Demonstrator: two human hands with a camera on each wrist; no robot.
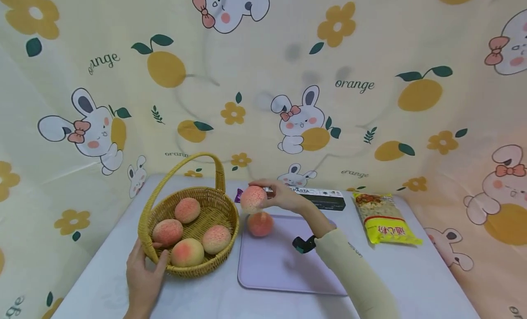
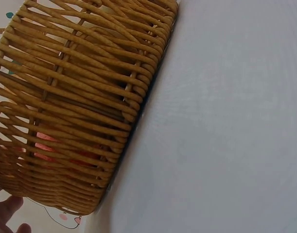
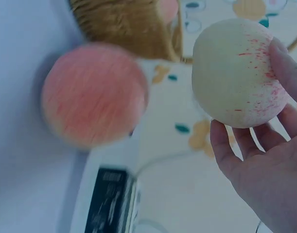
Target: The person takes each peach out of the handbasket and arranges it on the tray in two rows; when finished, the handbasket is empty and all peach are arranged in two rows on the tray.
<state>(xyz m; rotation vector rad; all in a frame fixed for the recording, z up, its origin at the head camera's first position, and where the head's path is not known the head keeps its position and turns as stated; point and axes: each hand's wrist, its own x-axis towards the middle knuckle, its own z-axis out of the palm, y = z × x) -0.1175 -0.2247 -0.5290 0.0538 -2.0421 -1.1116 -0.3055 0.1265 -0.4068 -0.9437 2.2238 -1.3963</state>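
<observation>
Right grip [image 1: 285,196] clamped on peach [image 1: 252,200], left grip [image 1: 143,274] on basket [image 1: 197,270] rim; slackening probably risked peach dropping onto tray [image 1: 273,268]

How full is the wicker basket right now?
Partly full: four peaches lie in the wicker basket, and bare woven bottom shows beside them.
</observation>
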